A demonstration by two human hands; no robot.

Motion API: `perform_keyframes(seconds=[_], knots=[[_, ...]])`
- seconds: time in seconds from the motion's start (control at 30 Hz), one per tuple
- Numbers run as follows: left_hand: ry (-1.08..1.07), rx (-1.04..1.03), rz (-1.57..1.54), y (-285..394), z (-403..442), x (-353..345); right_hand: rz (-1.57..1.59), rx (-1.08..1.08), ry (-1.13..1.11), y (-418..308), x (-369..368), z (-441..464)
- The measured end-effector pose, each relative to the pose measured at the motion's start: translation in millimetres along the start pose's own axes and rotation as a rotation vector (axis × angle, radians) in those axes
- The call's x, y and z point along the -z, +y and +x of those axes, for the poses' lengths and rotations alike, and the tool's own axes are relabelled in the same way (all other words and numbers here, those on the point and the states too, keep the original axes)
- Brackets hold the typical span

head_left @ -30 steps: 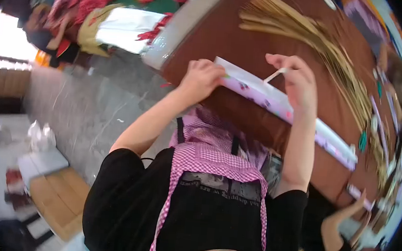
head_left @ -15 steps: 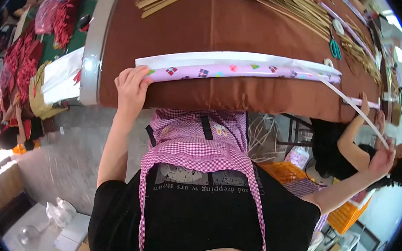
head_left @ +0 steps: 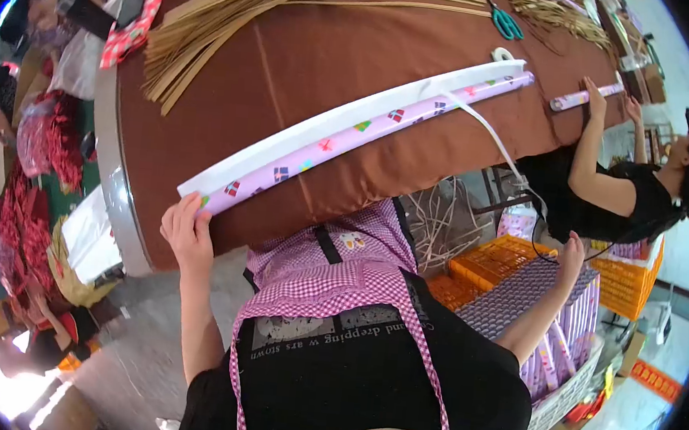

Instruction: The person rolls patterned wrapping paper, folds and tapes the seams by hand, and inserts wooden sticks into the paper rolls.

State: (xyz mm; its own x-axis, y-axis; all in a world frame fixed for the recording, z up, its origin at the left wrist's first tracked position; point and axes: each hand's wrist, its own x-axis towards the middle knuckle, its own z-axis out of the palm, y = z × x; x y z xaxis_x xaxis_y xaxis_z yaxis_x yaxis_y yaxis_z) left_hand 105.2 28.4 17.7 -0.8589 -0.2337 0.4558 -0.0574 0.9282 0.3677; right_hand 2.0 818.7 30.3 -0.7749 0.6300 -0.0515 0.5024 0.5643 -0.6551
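My left hand [head_left: 187,232] is closed on the near left end of a long roll of lilac wrapping paper [head_left: 359,138] printed with small coloured gift and tree pictures. A white flap of the sheet runs along the roll's far side. From near its right part, a narrow white strip [head_left: 493,132] curves off the table edge and hangs down to the right. My right hand [head_left: 572,253] is off the table at the right, beside the strip's lower end. Its fingers look closed, but whether anything is in them is too small to tell.
The brown-covered table [head_left: 309,56] carries long tan strips [head_left: 238,21], teal-handled scissors [head_left: 506,23] and a white tape ring [head_left: 502,54]. A co-worker [head_left: 610,177] at the right handles another lilac roll [head_left: 586,98]. Orange crates [head_left: 498,257] and stacked rolls [head_left: 549,307] stand below my right arm.
My right hand has moved inward and down, and the white strip, straight before, now sags in a curve. My left hand still grips the roll. The whole view has turned.
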Motion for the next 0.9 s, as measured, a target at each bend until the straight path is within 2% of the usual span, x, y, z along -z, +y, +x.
perform_keyframes(seconds=[0.03, 0.1, 0.17, 0.23, 0.37, 0.43, 0.57, 0.63, 0.67, 0.77, 0.8, 0.9], knots=[[0.0, 0.008, 0.008, 1, 0, 1, 0.006, -0.012, 0.014, -2, -4, 2], [-0.012, -0.009, -0.005, 0, 0, 0, -0.073, 0.413, 0.227, -30, -25, -3], [-0.009, -0.014, -0.007, -1, 0, 1, 0.029, 0.491, 0.18, -118, -51, -26], [-0.03, -0.016, -0.01, 4, 2, 4, 0.052, 0.633, 0.025, -194, -82, -44], [-0.007, -0.042, 0.008, 1, 0, 2, -0.06, 1.046, -0.176, -281, -160, -64], [-0.018, -0.047, 0.02, -5, -3, 1, -0.187, 1.017, -0.303, -293, -189, -70], [-0.069, -0.08, 0.039, -12, -2, 3, -0.137, 1.029, -0.271, -286, -219, -77], [-0.093, -0.114, 0.039, -15, 4, 8, 0.01, 0.901, -0.505, -282, -219, -74], [-0.125, -0.105, 0.051, -15, 8, 11, 0.067, 0.85, -0.537, -280, -218, -73], [-0.156, -0.133, 0.061, -24, 17, 18, 0.188, 0.704, -0.606, -274, -205, -60], [-0.175, -0.111, 0.067, -28, 19, 21, 0.175, 0.738, -0.558, -272, -199, -53], [-0.194, -0.104, 0.049, -40, 19, 25, 0.251, 0.644, -0.537, -265, -174, -20]])
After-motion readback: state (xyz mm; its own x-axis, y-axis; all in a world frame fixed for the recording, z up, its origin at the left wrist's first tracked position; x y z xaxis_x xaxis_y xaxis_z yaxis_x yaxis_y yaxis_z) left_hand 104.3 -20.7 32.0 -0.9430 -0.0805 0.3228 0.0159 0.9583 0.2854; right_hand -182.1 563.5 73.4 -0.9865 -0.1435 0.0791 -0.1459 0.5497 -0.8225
